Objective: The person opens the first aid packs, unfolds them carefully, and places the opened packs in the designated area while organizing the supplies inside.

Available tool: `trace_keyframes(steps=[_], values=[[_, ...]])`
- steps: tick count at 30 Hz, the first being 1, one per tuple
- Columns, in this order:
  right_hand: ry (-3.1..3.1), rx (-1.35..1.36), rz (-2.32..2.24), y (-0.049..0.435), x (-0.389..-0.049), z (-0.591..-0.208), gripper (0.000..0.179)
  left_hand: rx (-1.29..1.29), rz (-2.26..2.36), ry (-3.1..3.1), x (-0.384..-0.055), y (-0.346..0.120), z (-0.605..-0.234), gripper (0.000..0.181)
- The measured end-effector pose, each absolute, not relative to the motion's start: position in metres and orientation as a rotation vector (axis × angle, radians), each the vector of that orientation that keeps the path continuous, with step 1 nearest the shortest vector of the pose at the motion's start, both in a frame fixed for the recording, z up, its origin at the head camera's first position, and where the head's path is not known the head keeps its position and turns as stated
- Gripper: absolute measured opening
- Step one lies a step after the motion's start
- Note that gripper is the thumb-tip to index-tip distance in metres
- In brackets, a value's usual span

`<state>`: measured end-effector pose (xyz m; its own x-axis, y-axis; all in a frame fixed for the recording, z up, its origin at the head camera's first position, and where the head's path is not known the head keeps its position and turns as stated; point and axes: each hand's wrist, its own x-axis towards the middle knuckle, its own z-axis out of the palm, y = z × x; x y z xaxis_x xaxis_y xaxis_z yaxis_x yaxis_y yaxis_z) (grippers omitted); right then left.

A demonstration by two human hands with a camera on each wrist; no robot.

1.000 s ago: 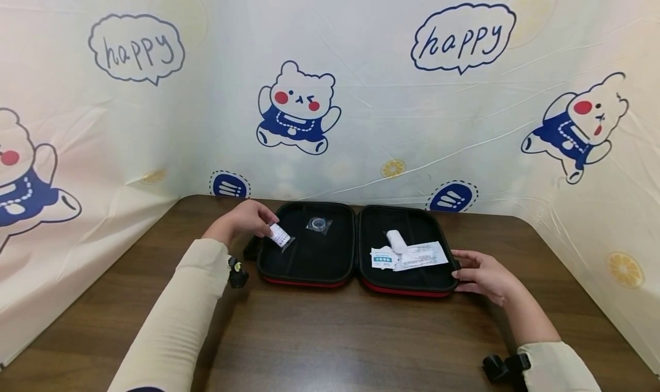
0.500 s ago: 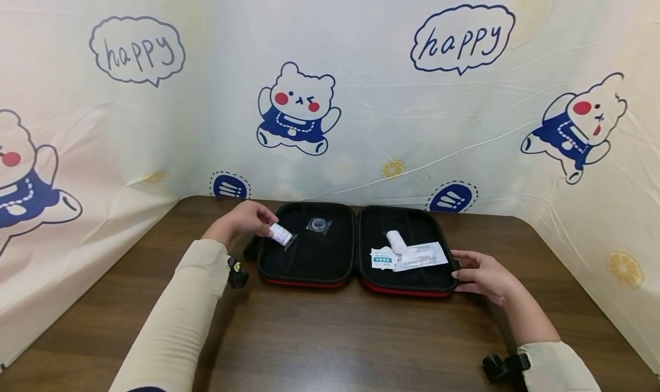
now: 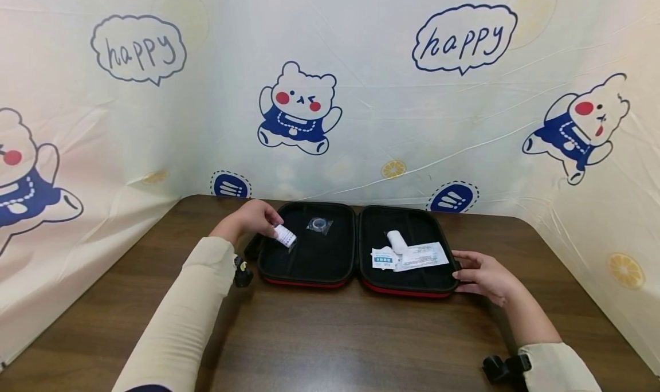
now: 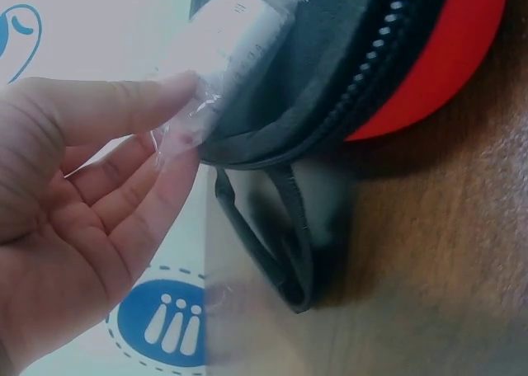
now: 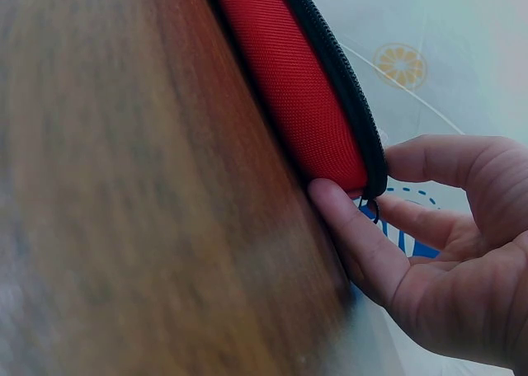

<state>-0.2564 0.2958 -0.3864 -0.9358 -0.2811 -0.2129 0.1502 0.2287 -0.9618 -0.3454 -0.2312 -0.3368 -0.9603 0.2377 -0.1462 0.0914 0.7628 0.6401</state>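
Note:
A zippered case [image 3: 325, 269], red outside and black inside, lies unfolded flat on the table. Over its left half, my left hand [image 3: 255, 219] pinches a plastic-wrapped bandage roll [image 3: 285, 235], white with small print. The left wrist view shows the thumb and fingertips on the crinkled end of the wrapper [image 4: 177, 137], the roll overlapping the case's inside. On the other side, my right hand [image 3: 484, 276] grips the right edge of the case. In the right wrist view the thumb presses the red shell [image 5: 305, 104] and the fingers reach the zipper rim [image 5: 351, 87].
In the left half lies a small clear packet [image 3: 319, 225] with a ring-shaped item. The right half holds a white roll [image 3: 397, 242], a white packet with blue print [image 3: 384, 258] and a longer white packet [image 3: 424, 256]. A black strap loop [image 4: 272, 244] sticks out at the left.
My left hand has shifted slightly to the right with the bandage roll, farther over the left half of the case. The right hand stays at the case's edge.

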Motion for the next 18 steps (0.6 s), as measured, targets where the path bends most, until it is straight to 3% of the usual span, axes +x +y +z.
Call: trace_keyframes(steps=[18], values=[[2.164,-0.107,-1.752,0.2964,-0.2570,-0.3864,0.069,0.247,1.030,2.715,-0.3417,-0.2368,-0.3380,0.029]])
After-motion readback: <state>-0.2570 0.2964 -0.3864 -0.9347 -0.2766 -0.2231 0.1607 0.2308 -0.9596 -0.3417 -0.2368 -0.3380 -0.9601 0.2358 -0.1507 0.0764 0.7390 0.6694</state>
